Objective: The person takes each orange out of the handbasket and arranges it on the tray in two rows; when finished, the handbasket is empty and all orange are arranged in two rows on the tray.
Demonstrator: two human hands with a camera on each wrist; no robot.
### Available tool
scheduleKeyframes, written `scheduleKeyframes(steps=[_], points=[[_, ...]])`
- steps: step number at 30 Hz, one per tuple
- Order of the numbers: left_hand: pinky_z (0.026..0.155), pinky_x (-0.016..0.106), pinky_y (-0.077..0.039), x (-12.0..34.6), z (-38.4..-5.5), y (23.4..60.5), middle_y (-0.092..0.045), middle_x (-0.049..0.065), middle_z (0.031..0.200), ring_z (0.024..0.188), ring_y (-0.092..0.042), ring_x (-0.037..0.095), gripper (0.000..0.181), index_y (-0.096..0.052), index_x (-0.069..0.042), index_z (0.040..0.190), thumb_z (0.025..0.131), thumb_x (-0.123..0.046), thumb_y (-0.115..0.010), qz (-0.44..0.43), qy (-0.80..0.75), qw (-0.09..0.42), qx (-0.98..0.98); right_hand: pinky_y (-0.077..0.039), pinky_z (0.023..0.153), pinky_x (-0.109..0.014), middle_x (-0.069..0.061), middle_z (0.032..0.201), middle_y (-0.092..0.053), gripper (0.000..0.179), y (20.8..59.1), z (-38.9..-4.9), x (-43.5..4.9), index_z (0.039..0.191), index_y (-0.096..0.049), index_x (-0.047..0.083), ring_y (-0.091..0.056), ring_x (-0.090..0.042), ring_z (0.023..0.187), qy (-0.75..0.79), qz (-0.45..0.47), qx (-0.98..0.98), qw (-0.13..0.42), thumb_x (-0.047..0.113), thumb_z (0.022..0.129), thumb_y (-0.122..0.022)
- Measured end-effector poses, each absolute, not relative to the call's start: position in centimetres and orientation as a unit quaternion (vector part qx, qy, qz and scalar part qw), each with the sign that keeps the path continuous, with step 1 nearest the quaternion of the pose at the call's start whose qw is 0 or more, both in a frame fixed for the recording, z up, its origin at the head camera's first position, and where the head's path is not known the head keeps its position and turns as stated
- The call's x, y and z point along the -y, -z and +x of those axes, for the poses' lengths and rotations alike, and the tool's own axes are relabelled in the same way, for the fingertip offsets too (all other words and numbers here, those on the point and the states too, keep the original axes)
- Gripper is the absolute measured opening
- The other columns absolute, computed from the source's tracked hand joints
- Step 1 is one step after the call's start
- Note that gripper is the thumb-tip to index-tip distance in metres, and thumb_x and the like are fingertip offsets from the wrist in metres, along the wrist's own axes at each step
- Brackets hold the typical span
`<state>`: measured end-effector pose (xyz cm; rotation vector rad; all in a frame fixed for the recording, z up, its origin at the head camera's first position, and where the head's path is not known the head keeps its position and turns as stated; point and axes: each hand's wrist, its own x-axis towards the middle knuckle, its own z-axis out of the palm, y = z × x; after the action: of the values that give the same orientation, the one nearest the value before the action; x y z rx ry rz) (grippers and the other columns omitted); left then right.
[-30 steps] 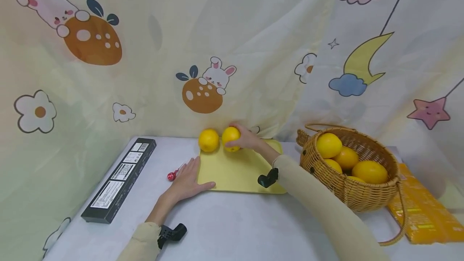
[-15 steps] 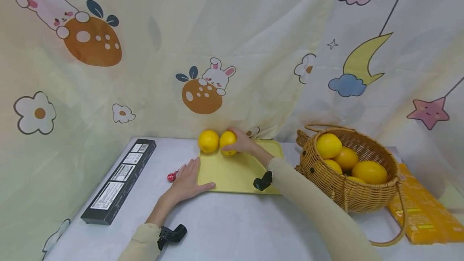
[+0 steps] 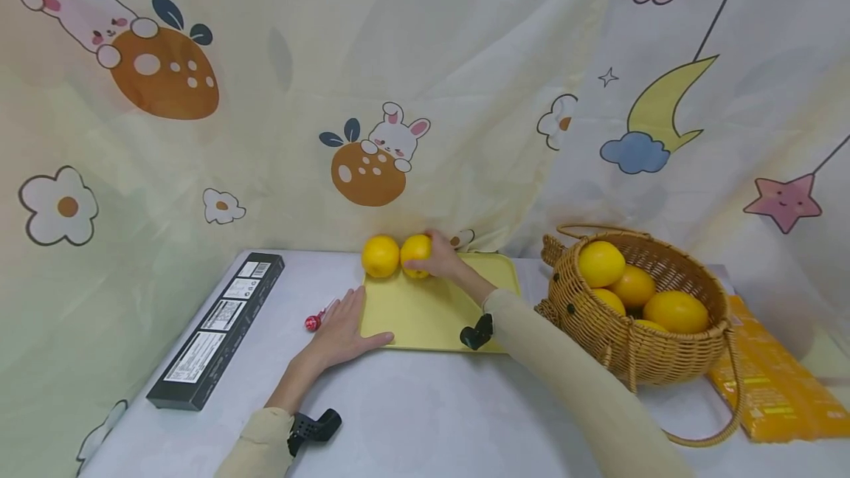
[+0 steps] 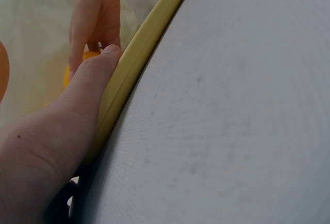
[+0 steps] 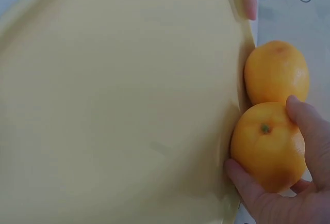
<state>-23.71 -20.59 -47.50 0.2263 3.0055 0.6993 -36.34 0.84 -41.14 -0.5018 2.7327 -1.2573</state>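
A yellow tray (image 3: pixel 432 319) lies on the table. At its far left corner sits one orange (image 3: pixel 381 256). My right hand (image 3: pixel 443 258) grips a second orange (image 3: pixel 415 254) close beside it at the tray's far edge. In the right wrist view the held orange (image 5: pixel 265 149) has its green stem spot showing, and it appears to touch the other orange (image 5: pixel 277 73). My left hand (image 3: pixel 341 324) rests on the tray's left edge, fingers straight and thumb spread along the near side. In the left wrist view its thumb (image 4: pixel 93 79) lies against the tray's rim (image 4: pixel 136 56).
On the right stands a wicker basket (image 3: pixel 671 360) with several oranges (image 3: pixel 676 311) inside; an orange packet (image 3: pixel 777 382) lies beside it. To the left are a long black box (image 3: pixel 219 330) and a red lollipop (image 3: pixel 313 322). A printed cloth (image 3: pixel 465 57) hangs behind.
My right hand has shifted slightly left with its orange, bringing it up close to the one at the corner. The left hand has stayed in place.
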Motion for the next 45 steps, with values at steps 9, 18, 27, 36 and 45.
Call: scheduleKeyframes(steps=[9,18,27,36,45], points=[[0.124,0.053,-0.006,20.8,-23.6,47.1,-0.014,0.016,0.163,0.152,-0.013,0.033,0.120,-0.011,-0.003,0.155,0.075,-0.077,-0.059,0.070,-0.233,0.019,-0.970,-0.044,0.104,-0.046,-0.022,0.139,-0.045,0.084,41.4,-36.3,-0.4,0.144,-0.032,-0.002,-0.050,-0.034,0.119,0.418,-0.166,-0.893,0.032,0.031,0.081,-0.077],[0.124,0.053,-0.006,20.4,-23.6,47.6,-0.015,0.016,0.163,0.152,-0.013,0.033,0.120,-0.011,-0.002,0.155,0.074,-0.077,-0.059,0.074,-0.233,0.020,-0.969,-0.035,0.113,-0.054,-0.028,0.150,-0.030,0.091,41.2,-33.3,-2.2,0.150,-0.022,0.000,-0.035,-0.042,0.137,0.422,-0.156,-0.893,0.014,0.037,0.085,-0.073],[0.124,0.054,-0.007,20.3,-23.8,47.8,-0.016,0.016,0.163,0.152,-0.013,0.033,0.120,-0.012,-0.003,0.155,0.074,-0.079,-0.058,0.077,-0.226,0.015,-0.971,-0.049,0.100,-0.053,-0.023,0.148,-0.037,0.070,40.0,-24.6,-5.9,0.147,-0.031,0.001,-0.043,-0.042,0.133,0.474,-0.246,-0.845,0.042,0.020,0.090,-0.068],[0.124,0.054,-0.008,20.7,-23.8,47.9,-0.015,0.017,0.163,0.151,-0.014,0.035,0.120,-0.012,-0.002,0.155,0.075,-0.078,-0.058,0.081,-0.233,0.011,-0.969,-0.055,0.094,-0.045,-0.019,0.140,-0.046,0.046,40.3,-22.1,-10.5,0.134,-0.050,0.005,-0.045,-0.041,0.128,0.467,-0.246,-0.849,0.038,0.016,0.092,-0.065],[0.124,0.054,-0.008,20.7,-23.8,47.8,-0.016,0.017,0.163,0.152,-0.013,0.035,0.120,-0.012,-0.001,0.155,0.075,-0.078,-0.058,0.085,-0.232,0.011,-0.969,-0.057,0.090,-0.045,-0.020,0.132,-0.051,0.032,40.2,-21.1,-12.7,0.122,-0.060,0.005,-0.049,-0.046,0.121,0.470,-0.263,-0.842,0.037,0.017,0.092,-0.065]])
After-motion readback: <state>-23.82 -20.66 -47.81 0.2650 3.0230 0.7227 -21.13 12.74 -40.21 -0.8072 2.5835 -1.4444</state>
